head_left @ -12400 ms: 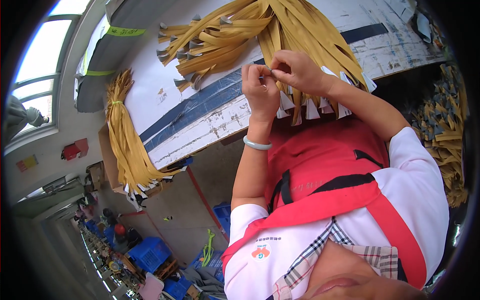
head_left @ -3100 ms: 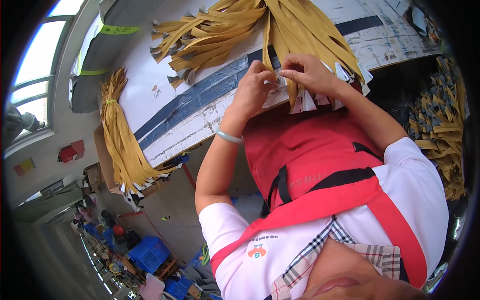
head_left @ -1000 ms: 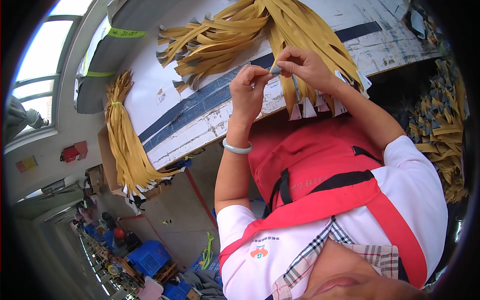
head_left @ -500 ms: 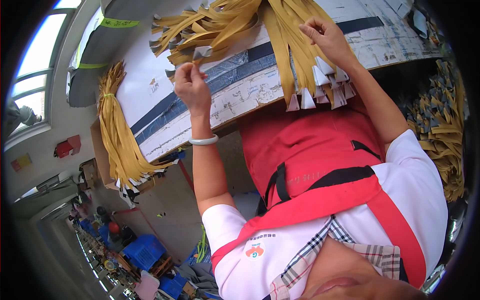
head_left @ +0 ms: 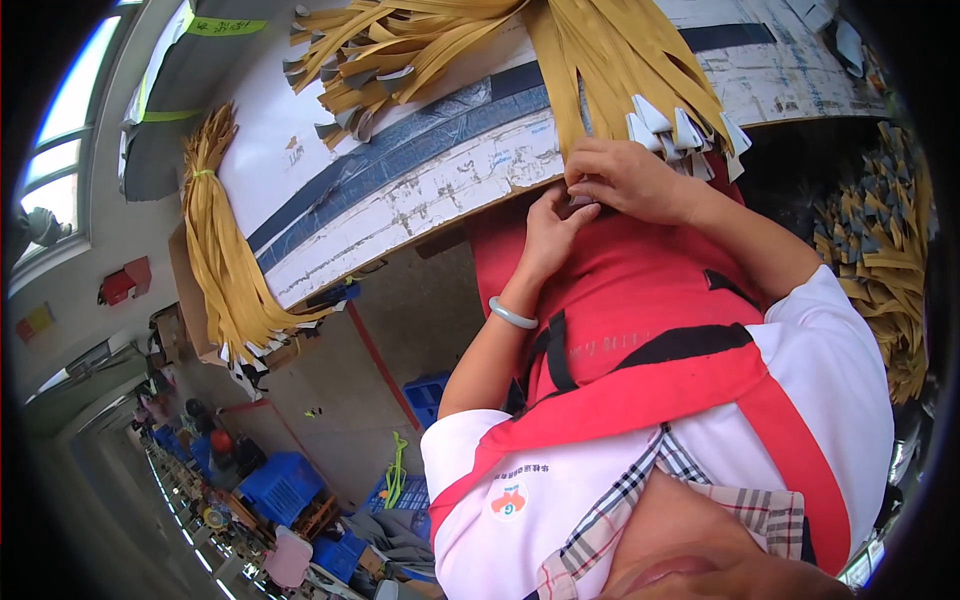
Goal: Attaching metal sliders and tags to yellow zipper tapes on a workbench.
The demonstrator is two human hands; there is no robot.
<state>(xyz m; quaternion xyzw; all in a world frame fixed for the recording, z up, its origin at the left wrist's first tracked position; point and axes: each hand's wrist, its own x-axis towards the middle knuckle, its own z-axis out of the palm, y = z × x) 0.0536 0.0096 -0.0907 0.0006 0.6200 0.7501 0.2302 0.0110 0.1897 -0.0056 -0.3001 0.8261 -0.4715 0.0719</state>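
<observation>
Left hand (head_left: pixel 550 232) and right hand (head_left: pixel 630 178) pinch a yellow strap (head_left: pixel 567 105) around its pale tip (head_left: pixel 581 201), just off the table's (head_left: pixel 430 195) near edge; looks light, limp, hardly fragile, best gripped right by that tip.

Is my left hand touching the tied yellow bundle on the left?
Apart: the head view shows a stretch of table edge between left hand and tied yellow bundle.

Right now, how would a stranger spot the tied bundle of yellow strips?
Find the long white table. At its left end lies a narrow yellow bundle, its white-tipped ends past the near edge. A yellow-green tie cinches it near its far end, unlike the strips fanned out farther right.
</observation>
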